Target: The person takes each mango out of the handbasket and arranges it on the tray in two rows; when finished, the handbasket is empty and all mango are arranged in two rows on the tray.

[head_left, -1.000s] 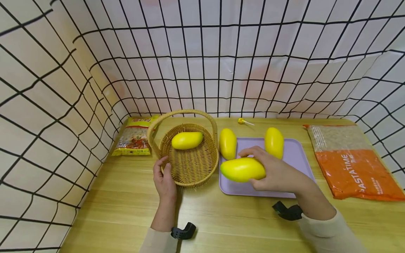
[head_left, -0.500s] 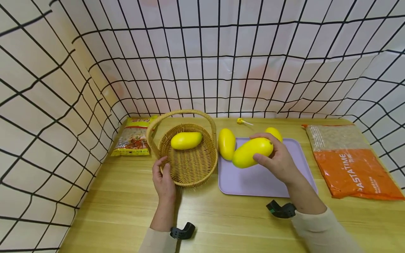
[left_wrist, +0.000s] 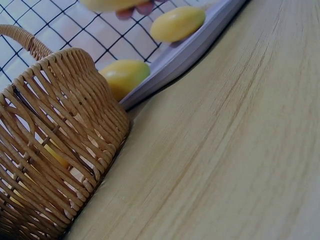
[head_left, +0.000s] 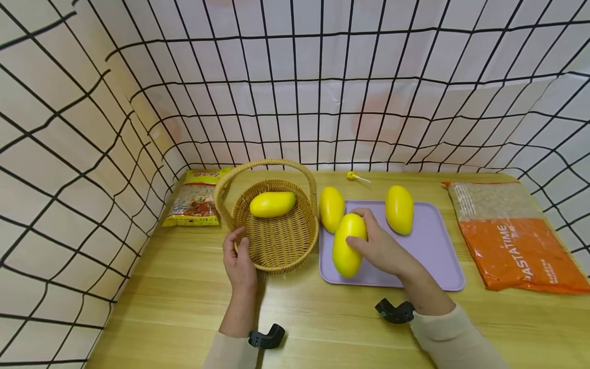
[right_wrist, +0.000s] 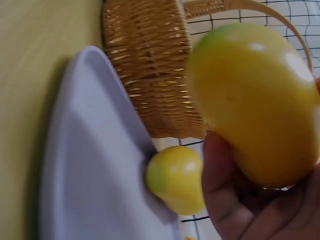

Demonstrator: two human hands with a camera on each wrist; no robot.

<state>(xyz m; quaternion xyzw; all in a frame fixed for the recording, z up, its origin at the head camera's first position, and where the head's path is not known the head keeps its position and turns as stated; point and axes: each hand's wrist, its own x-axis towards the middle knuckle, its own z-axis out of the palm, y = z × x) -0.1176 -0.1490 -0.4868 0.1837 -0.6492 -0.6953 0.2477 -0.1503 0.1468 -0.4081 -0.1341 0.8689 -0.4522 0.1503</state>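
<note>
My right hand (head_left: 379,245) grips a yellow mango (head_left: 349,248) and holds it above the left part of the lilac tray (head_left: 428,261). In the right wrist view the thumb and fingers curl round this mango (right_wrist: 255,100), whose upper end is greenish. My left hand (head_left: 240,264) holds the near left rim of the wicker basket (head_left: 281,246), thumb inside it. One mango (head_left: 273,204) lies in the basket. Another mango (head_left: 332,209) leans at the tray's left edge, and one more mango (head_left: 399,209) rests at its back. The left wrist view shows the basket's woven side (left_wrist: 65,130).
A yellow food packet (head_left: 195,199) lies behind and left of the basket, partly under its handle (head_left: 265,163). An orange pasta bag (head_left: 521,246) lies right of the tray. A yellow lollipop (head_left: 352,176) sits near the black-gridded back wall (head_left: 304,97).
My right hand has turned the held mango from lying sideways to pointing toward me and shifted it slightly left. The left hand and basket have stayed in place.
</note>
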